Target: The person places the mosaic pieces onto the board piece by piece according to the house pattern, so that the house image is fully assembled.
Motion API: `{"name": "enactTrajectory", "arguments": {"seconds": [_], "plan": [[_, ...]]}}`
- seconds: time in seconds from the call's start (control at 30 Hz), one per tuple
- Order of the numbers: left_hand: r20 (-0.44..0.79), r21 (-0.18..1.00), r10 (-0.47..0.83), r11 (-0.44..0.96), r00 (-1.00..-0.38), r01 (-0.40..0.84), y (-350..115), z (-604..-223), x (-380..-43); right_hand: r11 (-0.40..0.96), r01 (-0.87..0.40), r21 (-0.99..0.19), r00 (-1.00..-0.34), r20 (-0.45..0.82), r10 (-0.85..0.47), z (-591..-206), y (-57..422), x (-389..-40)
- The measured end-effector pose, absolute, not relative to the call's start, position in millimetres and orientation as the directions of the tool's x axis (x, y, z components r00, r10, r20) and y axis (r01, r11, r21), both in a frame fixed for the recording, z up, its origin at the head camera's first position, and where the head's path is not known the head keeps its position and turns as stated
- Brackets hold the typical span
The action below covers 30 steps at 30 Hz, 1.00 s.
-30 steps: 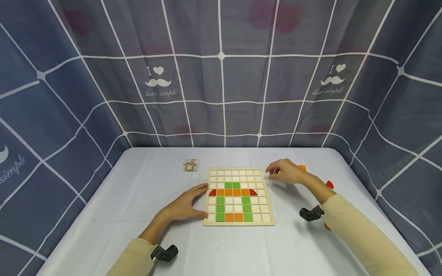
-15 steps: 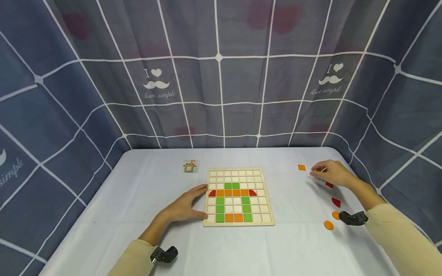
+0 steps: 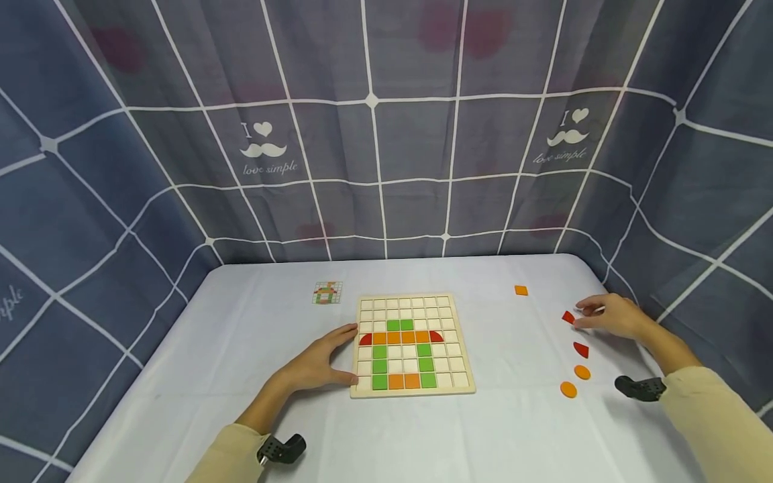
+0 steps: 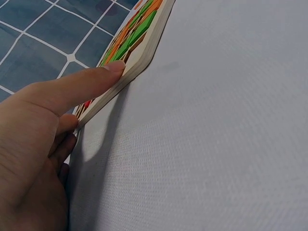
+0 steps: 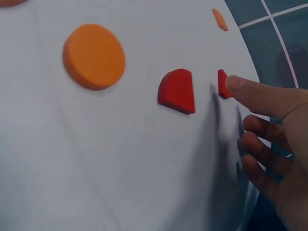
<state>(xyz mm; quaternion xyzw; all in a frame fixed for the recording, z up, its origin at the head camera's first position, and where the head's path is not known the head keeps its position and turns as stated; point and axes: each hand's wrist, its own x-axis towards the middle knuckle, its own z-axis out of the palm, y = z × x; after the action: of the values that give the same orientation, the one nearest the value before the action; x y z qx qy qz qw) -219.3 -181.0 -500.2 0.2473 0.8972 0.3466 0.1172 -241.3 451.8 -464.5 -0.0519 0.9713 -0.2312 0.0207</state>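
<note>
My left hand rests against the left side of a wooden grid board. In the left wrist view the thumb lies on the board's rim, with the other fingers along its edge. Green, orange and red pieces fill some of the board's cells. Over at the right, my right hand is beside a red quarter-round piece. Its thumb overlaps that piece in the right wrist view; whether they touch I cannot tell. The other fingers are loosely bent and hold nothing visible.
Nearer me than the right hand lie another red quarter-round piece and two orange discs, one being the nearest disc. An orange square lies farther back. A small pattern card sits behind the board. Checked curtains border the white table.
My right hand has gone from the board's right side out to the red piece at the far right, uncovering the loose pieces. The left hand stays at the board; the view has shifted slightly.
</note>
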Motion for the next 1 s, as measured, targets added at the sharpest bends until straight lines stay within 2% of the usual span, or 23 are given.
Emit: {"name": "enactTrajectory", "arguments": {"seconds": [0.53, 1.0], "plan": [[-0.032, 0.674, 0.525, 0.64, -0.85, 0.369, -180, -498, -218, 0.836, -0.09, -0.542, -0.994, -0.001, -0.108, -483, 439, -241], [-0.035, 0.679, 0.529, 0.635, -0.848, 0.368, -181, -498, -218, 0.832, -0.159, -0.531, -0.986, 0.04, -0.163, -479, 415, -251]]}}
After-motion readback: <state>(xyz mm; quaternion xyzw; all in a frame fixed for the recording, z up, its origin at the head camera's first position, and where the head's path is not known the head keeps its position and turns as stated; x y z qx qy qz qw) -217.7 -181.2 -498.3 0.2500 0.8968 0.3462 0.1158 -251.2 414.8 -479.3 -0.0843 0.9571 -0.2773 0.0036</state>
